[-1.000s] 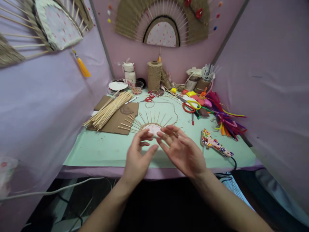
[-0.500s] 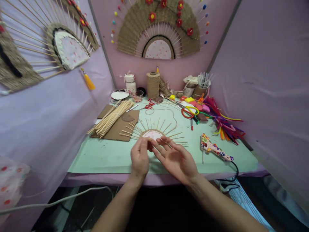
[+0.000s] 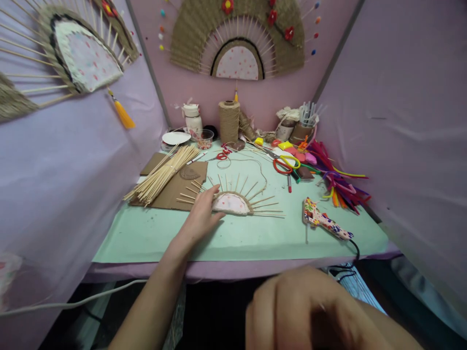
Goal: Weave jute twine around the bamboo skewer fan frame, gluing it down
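A small half-round fan frame [image 3: 231, 203] lies on the green tabletop, with a dotted white centre, a twine rim and thin sticks fanning outward. My left hand [image 3: 200, 214] is at its left end, fingers stretched out and thumb apart, over some of the left sticks; I cannot tell whether it presses on them. Close to the camera, above the table's front edge, my right hand [image 3: 292, 306] is raised with its fingers curled together. What its fingertips hold, if anything, is hidden. A floral-patterned glue gun [image 3: 326, 223] rests to the right of the fan frame.
A bundle of sticks [image 3: 168, 172] lies on cardboard [image 3: 199, 177] at left. Scissors [image 3: 282, 165], a marker [image 3: 289, 183] and pipe cleaners [image 3: 339, 184] are at right. Behind stand a twine spool [image 3: 229, 121] and a white bottle [image 3: 192, 119]. The glue gun's black cord [image 3: 357, 253] hangs off the edge.
My hands have come apart from their place together before the fan frame. The left moved to the frame's left end; the right rose toward the camera and curled. The view shifted slightly.
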